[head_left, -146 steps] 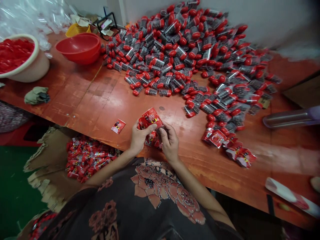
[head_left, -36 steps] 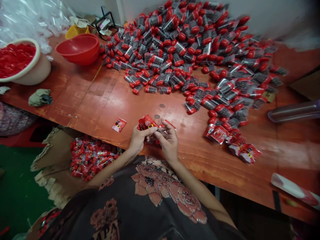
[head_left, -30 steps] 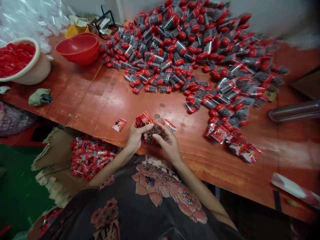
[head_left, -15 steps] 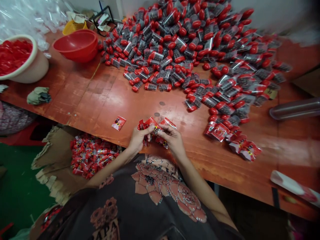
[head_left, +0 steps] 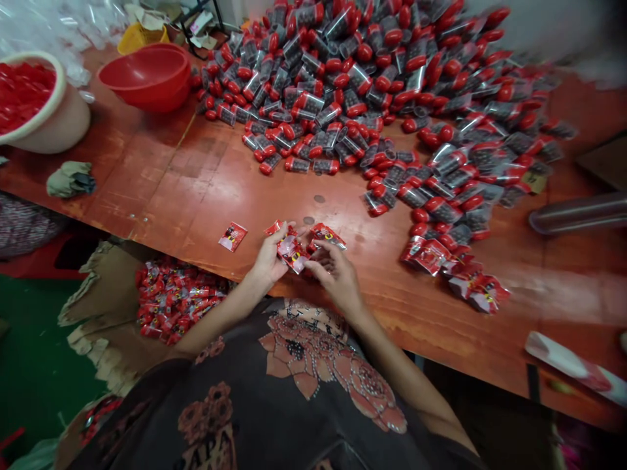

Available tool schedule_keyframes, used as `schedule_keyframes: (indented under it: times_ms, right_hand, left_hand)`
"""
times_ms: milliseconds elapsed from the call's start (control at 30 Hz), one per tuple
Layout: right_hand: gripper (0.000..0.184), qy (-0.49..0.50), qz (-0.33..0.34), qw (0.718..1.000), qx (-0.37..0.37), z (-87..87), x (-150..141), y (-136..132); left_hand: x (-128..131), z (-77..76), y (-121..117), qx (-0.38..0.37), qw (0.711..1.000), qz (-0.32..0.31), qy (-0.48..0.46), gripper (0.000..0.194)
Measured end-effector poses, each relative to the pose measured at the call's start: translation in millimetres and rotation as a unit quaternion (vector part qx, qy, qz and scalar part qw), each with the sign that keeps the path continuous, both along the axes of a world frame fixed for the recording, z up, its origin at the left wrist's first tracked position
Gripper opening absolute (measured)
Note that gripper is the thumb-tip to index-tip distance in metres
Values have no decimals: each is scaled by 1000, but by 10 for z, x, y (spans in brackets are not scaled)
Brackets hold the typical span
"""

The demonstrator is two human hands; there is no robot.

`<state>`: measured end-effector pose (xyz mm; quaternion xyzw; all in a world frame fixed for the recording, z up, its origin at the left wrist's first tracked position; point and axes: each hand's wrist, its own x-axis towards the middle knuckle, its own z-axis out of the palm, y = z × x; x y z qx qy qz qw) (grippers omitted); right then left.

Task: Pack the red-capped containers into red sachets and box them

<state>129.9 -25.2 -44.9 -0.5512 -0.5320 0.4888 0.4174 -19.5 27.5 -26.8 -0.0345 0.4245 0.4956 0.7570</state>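
Note:
A small shiny red printed packet is in my left hand, gripped between the thumb and fingers; more red wrapping shows behind the thumb. My right hand is at the packet's right edge, with thumb and forefinger apart and the thumb tip close to its corner. Whether it touches the corner I cannot tell. Just beyond the right fingers is another red packet, partly hidden by them. A single flat packet lies on the table to the left of my hands.
Clear tubes with red caps and dark contents form a large heap at the back. Several red packets lie at the right. A red bowl, a white bucket and a crumpled cloth stand left. Below is a packet-filled carton.
The packet between my hands has turned to show its printed face, held by the left hand. My right thumb and forefinger have moved apart from their pinch.

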Motion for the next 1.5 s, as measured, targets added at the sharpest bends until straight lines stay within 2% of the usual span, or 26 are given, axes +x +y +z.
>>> schedule_keyframes:
  times_ms: [67, 167, 267, 367, 433, 567, 667, 767, 800, 900, 1033, 1100, 1167, 1267, 1333, 1433, 1500]
  right_hand:
    - [40, 62, 14, 998, -31, -6, -104, 34]
    - [36, 112, -23, 993, -40, -47, -183, 129]
    - [31, 125, -62, 990, -32, -72, -222, 198]
    - [30, 118, -67, 990, -30, -77, -244, 208]
    - [29, 87, -47, 995, -12, -65, -220, 218]
    - [22, -89, -20, 993, 80, 19, -78, 393]
    - [27, -138, -9, 983, 123, 87, -53, 662]
    - [13, -83, 55, 989, 107, 136, -151, 889]
    - [8, -53, 49, 993, 91, 152, -185, 931]
    - [11, 55, -26, 998, 32, 188, -215, 957]
    - [15, 137, -58, 988, -48, 161, -125, 850]
    - [19, 140, -65, 987, -54, 119, -92, 777]
    - [19, 108, -68, 991, -31, 84, -79, 708]
    - [13, -2, -45, 998, 33, 76, -43, 649]
    - [17, -74, -41, 993, 80, 77, 44, 672]
    - [26, -178, -91, 972, 126, 20, 315, 819]
    - [29, -274, -145, 942, 129, -69, 550, 958]
  left_hand:
    - [81, 10, 14, 19, 1000, 17, -4, 14]
    - [153, 18, 5, 66, 997, 39, -20, 15]
    - [184, 8, -32, 106, 993, 46, -22, 19]
    - [218, -40, -62, 121, 992, 17, -1, 18]
    - [243, -83, -57, 116, 993, 4, 26, 17]
    - [246, -144, 8, 112, 990, 34, 78, 16]
    - [204, -166, 45, 101, 990, -6, 96, 16]
    - [134, -176, 21, 90, 988, -60, 112, 18]
    - [101, -179, 4, 88, 987, -78, 111, 20]
    - [-20, -198, -24, 92, 984, -119, 94, 27]
    - [-83, -224, 44, 128, 985, -50, 106, 32]
    - [-14, -216, 93, 145, 983, -45, 106, 37]
    - [98, -203, 137, 154, 981, -52, 106, 36]
    - [247, -195, 192, 149, 983, -45, 94, 27]
    - [292, -192, 220, 139, 986, -34, 82, 27]
    - [289, -187, 253, 115, 991, -12, 67, 25]
    - [272, -187, 268, 97, 993, 1, 63, 22]
